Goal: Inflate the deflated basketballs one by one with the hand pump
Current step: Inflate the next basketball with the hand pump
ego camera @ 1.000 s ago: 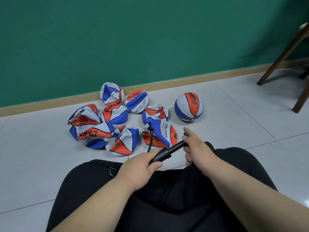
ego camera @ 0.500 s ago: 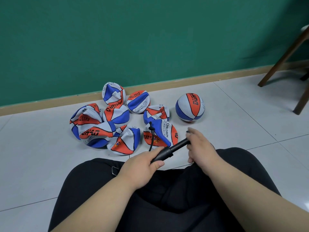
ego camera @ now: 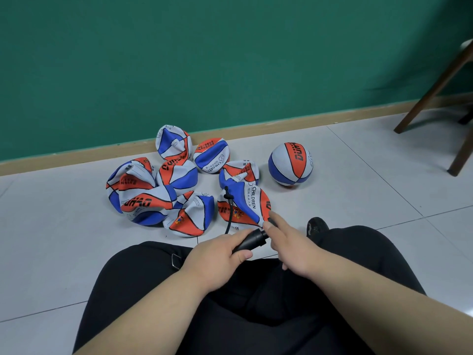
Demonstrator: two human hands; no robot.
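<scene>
I sit on the floor with a black hand pump [ego camera: 249,240] over my lap. My left hand [ego camera: 217,254] grips its barrel. My right hand [ego camera: 291,249] covers the handle end, close against the barrel, with the index finger stretched forward. A thin black hose [ego camera: 230,211] runs from the pump up to the nearest deflated basketball [ego camera: 248,206], a crumpled red, blue and white one. Several more deflated balls [ego camera: 143,193] lie in a heap to the left. One round inflated ball [ego camera: 290,163] stands apart at the right.
A green wall with a tan baseboard [ego camera: 256,124] runs behind the balls. Wooden chair legs [ego camera: 435,85] stand at the far right. My black shoe [ego camera: 316,225] shows beside my right knee. White floor tiles [ego camera: 384,188] stretch to the right.
My right hand has pushed the pump handle in toward the barrel, so the rod that showed between my hands is now hidden. My left hand has stayed on the barrel.
</scene>
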